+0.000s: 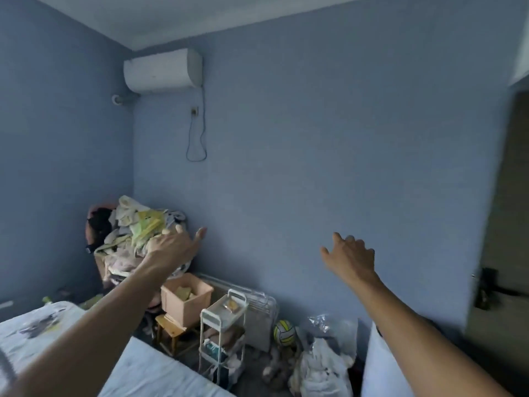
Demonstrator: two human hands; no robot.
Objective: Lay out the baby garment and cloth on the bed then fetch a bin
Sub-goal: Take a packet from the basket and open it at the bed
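Both my arms are stretched out toward the blue wall. My left hand is open and holds nothing, fingers apart, in front of a heap of clothes piled on a chair in the corner. My right hand is also open with nothing in it, up against the bare wall. A pink bin with something yellow inside sits below the heap on a small wooden stool. The bed with its pale printed sheet fills the lower left. No baby garment or cloth can be told apart on the bed.
A white trolley rack stands by the bed edge, with a folded white frame behind it. A yellow-and-white ball and plastic bags of clothes lie on the floor. A doorway opens at right. An air conditioner hangs high.
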